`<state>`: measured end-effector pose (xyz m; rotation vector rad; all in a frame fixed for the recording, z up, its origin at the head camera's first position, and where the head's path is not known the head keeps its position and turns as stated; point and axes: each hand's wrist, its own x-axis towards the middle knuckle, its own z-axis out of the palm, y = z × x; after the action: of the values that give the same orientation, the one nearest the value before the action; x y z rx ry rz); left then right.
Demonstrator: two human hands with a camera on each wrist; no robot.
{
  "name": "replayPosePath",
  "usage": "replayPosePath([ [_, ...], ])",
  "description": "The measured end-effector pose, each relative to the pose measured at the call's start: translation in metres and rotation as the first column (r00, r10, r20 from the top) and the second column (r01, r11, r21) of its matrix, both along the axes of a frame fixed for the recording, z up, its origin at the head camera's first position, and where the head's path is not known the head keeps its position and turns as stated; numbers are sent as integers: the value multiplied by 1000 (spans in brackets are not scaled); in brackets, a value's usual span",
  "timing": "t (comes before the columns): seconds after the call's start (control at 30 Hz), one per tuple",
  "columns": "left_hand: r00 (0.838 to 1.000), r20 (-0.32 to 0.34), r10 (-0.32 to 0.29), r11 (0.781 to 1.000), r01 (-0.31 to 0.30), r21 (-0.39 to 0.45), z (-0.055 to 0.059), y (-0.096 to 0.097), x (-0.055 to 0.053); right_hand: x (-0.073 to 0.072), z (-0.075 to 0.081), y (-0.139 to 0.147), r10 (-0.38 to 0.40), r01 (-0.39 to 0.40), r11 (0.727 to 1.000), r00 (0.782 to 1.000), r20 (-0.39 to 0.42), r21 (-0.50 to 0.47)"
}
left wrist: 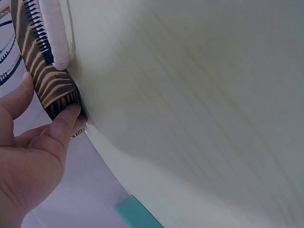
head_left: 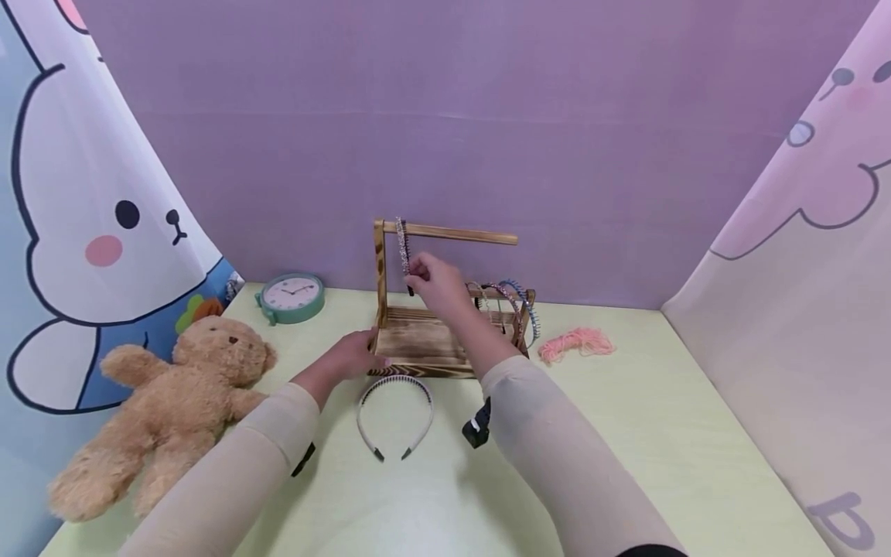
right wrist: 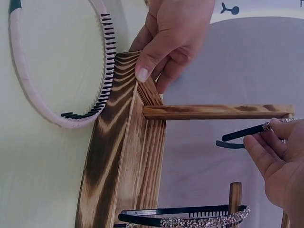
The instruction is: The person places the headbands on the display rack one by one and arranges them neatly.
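My right hand (head_left: 437, 286) pinches a sparkly, stone-covered headband (head_left: 402, 246) that hangs over the left end of the upper bar of a wooden rack (head_left: 418, 340). Its two dark ends show beside the fingers in the right wrist view. At the rack's left front corner, my left hand (head_left: 351, 356) grips the base, its thumb (right wrist: 142, 74) on the front edge. Directly before the rack lies a pale headband (head_left: 394, 379) with dark comb teeth, its ends toward me. Several more headbands, one of them blue (head_left: 534, 317), hang on the lower bar at the right.
Left of the rack, a round green clock (head_left: 288, 316) lies on the table (head_left: 626, 433). A brown teddy bear (head_left: 188, 402) lies at the left beside my forearm. Pink yarn (head_left: 576, 343) is right of the rack. A purple backdrop (head_left: 592, 139) stands behind.
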<state>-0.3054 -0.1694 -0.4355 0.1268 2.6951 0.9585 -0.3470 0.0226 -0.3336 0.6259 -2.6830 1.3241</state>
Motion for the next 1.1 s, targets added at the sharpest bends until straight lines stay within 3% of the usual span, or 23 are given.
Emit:
replayPosePath([
  [0.23,1000,11,3,1000,-3,-2,0,0,-1,4,-1,7,-3,2,998,1000,14,59],
  [0.4,1000,11,-6,1000,5,16,1,0,-2,20,-1,15,-6,6,996,1000,5,87],
  [0.57,1000,5,-17,1000,17,12,2,-1,-1,44,-12,17,111,-119,980,992,57,158],
  [0.7,1000,-9,-19,1000,19,-5,2,-3,0,64,-28,13,228,-247,929,969,98,275],
  [0.9,999,-33,-21,999,20,-34,1,-3,-2,93,-53,0,280,-304,837,952,121,455],
  [1.1,999,-41,-34,999,33,-27,2,0,1,118,-78,-17,279,-318,704,946,164,635],
])
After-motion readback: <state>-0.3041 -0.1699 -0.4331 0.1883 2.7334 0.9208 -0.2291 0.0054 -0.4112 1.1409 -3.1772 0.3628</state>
